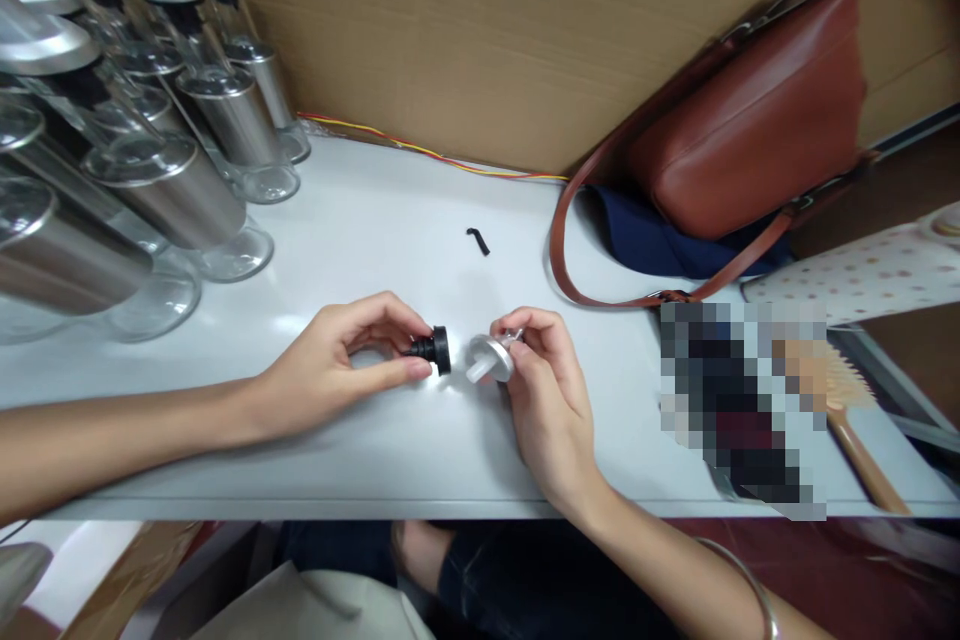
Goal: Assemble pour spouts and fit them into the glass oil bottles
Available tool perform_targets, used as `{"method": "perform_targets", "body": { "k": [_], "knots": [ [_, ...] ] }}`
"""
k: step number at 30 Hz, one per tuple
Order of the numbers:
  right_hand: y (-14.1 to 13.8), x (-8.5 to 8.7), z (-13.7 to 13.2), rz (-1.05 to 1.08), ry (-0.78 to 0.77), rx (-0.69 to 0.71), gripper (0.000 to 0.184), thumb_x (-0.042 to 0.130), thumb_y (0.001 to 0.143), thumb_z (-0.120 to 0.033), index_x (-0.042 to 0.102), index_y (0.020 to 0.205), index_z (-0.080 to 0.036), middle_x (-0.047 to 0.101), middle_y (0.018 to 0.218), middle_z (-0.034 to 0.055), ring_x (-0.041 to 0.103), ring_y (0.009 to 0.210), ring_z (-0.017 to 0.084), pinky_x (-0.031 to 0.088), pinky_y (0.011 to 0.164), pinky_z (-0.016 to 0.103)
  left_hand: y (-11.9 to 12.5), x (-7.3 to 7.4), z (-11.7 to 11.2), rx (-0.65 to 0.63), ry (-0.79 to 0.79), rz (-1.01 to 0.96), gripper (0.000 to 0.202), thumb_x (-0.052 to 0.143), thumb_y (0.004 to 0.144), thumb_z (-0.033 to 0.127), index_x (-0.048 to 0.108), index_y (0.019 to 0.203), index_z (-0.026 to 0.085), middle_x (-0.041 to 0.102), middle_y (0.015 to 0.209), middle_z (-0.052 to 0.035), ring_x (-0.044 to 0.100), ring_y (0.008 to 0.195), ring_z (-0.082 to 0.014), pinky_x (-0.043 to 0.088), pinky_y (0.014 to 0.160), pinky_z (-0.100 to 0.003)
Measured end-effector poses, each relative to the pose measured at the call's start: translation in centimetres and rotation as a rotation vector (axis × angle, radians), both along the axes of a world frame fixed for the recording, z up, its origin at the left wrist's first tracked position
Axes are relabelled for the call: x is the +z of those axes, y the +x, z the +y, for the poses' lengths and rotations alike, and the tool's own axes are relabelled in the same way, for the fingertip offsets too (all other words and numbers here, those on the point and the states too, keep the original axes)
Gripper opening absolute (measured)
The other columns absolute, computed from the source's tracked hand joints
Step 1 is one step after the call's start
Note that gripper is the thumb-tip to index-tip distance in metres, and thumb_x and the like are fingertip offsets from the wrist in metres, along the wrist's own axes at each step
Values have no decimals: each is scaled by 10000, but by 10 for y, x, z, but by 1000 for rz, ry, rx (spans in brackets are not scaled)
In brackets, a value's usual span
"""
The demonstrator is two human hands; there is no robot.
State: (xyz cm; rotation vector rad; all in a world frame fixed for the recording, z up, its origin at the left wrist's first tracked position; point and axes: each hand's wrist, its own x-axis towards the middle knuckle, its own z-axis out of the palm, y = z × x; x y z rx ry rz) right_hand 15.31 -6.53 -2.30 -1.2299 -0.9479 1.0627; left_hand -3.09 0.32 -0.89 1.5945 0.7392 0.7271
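Note:
My left hand [375, 350] pinches a black ribbed stopper [429, 350] between thumb and fingertips, its wide end facing right. A short gap to the right, my right hand [551, 390] grips a silver pourer cap [491, 358], a round disc with a pale spout pointing down and left. The two parts are apart, both held just over the white table [360, 230]. Beyond the hands lies a small bent black piece [478, 241].
Several glass bottles with steel sleeves [180, 190] and spouted tops crowd the left. At right are a brown leather bag [757, 110] with its strap looping onto the table, a wooden hairbrush [851, 430] and a dotted white cylinder [855, 265]. Cardboard [480, 40] stands behind, with thin wires [435, 155] along its base.

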Motion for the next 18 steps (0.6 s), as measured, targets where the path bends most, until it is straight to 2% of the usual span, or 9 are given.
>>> {"method": "perform_targets", "body": {
  "k": [3,7,12,15,18],
  "knots": [
    [0,0,-1,-42,3,-11,67,461,929,-264,528,930,-263,510,744,-40,463,636,104,397,606,233,1,3,1,-7,-73,1,195,676,802,320,558,833,168,666,712,-6,641,617,-121,536,619,-243],
    [-2,2,-1,-105,3,-39,137,459,945,-358,516,894,-245,450,661,-51,405,560,93,354,523,219,3,4,2,-60,-184,-57,247,582,871,400,497,851,169,651,675,11,612,489,-99,497,513,-227],
    [-4,4,1,-20,42,20,167,514,919,-390,474,860,-239,391,588,-81,368,483,75,329,467,205,3,4,4,-55,-179,-68,259,585,871,408,481,846,173,615,633,32,598,505,-92,493,532,-221],
    [-4,6,0,-66,72,26,131,550,902,-345,479,886,-236,483,654,-59,473,567,89,410,567,236,3,3,4,-23,-141,-58,207,622,850,332,484,875,179,613,672,28,610,587,-93,503,601,-219],
    [-4,7,-2,-116,95,47,85,547,902,-293,482,912,-239,546,702,-41,552,642,111,446,644,269,2,1,5,-10,-137,-51,240,689,779,248,481,883,187,615,788,12,615,646,-92,501,614,-209]
  ]
}}
